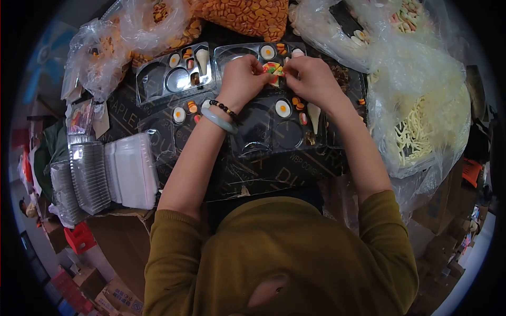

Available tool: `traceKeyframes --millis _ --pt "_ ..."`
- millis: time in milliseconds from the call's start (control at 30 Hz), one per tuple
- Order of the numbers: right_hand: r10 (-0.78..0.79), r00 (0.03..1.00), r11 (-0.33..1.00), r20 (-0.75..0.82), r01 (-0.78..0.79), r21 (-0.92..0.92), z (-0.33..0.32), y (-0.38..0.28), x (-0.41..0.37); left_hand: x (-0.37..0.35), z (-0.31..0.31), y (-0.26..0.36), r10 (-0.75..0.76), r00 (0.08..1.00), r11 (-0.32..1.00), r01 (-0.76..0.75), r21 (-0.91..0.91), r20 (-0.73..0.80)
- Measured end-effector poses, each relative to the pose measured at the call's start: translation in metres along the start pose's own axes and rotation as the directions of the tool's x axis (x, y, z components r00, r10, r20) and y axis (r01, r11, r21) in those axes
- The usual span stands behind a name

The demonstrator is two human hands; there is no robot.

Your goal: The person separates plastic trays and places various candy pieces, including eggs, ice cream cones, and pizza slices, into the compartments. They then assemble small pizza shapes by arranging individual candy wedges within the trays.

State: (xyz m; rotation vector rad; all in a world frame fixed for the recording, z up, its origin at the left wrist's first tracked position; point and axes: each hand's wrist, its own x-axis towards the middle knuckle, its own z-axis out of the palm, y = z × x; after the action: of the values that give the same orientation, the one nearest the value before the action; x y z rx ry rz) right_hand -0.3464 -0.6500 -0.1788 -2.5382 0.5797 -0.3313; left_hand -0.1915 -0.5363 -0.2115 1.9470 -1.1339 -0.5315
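Note:
My left hand, with a beaded bracelet and a pale bangle at the wrist, pinches the left edge of a pizza-shaped gummy in red, yellow and green. Its right edge is at the closed fingertips of my right hand. Both hands are over a clear compartment tray that holds a fried-egg gummy and a small burger-like candy. Nearer to me, another clear tray contains a fried-egg gummy, a cone-shaped piece and a dark bottle-like piece.
At left, a part-filled tray lies near stacked clear lids or trays. Along the back are a bag of orange candies and plastic-wrapped candies. A large bag of pale strand-like candy takes up the right side.

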Motion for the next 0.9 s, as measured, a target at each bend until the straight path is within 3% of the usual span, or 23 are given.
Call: traceKeyframes --millis 67,233,267,400,533,633,700,833,900 --pt "-0.011 1.000 0.990 0.020 0.014 -0.141 0.008 -0.005 0.002 0.000 0.003 0.000 0.026 1.000 0.999 -0.027 0.037 0.016" --pt "0.067 0.998 0.979 0.000 -0.066 0.192 0.000 0.005 0.001 0.004 -0.002 -0.002 -0.051 0.996 0.996 0.056 -0.065 0.067" --pt "0.011 1.000 0.997 0.005 -0.012 0.081 0.000 0.010 0.000 0.003 -0.002 -0.004 -0.059 0.996 0.995 0.065 -0.070 0.074" --pt "-0.189 0.981 0.982 -0.038 0.188 -0.014 0.011 0.014 -0.005 0.007 -0.001 -0.004 -0.063 0.994 0.995 0.070 -0.076 0.093" --pt "-0.180 0.984 0.982 0.005 0.180 -0.054 0.013 0.015 -0.004 0.007 -0.003 -0.006 -0.102 0.985 0.975 0.127 -0.182 0.138" --pt "-0.111 0.993 0.994 -0.028 0.110 -0.006 0.014 0.010 -0.004 0.013 0.003 -0.010 -0.143 0.987 0.945 0.157 -0.286 0.072" --pt "-0.095 0.992 0.994 -0.083 0.100 0.053 0.018 0.008 -0.007 0.015 0.003 -0.011 -0.072 0.996 0.988 0.078 -0.132 0.048" --pt "-0.095 0.994 0.988 -0.051 0.088 -0.125 0.023 0.010 -0.003 0.015 0.002 -0.001 -0.045 0.999 0.998 0.044 0.048 0.026" --pt "-0.110 0.994 0.967 -0.009 0.105 -0.231 0.016 0.009 0.000 0.015 0.004 -0.012 -0.094 0.993 0.987 0.102 -0.128 0.069"
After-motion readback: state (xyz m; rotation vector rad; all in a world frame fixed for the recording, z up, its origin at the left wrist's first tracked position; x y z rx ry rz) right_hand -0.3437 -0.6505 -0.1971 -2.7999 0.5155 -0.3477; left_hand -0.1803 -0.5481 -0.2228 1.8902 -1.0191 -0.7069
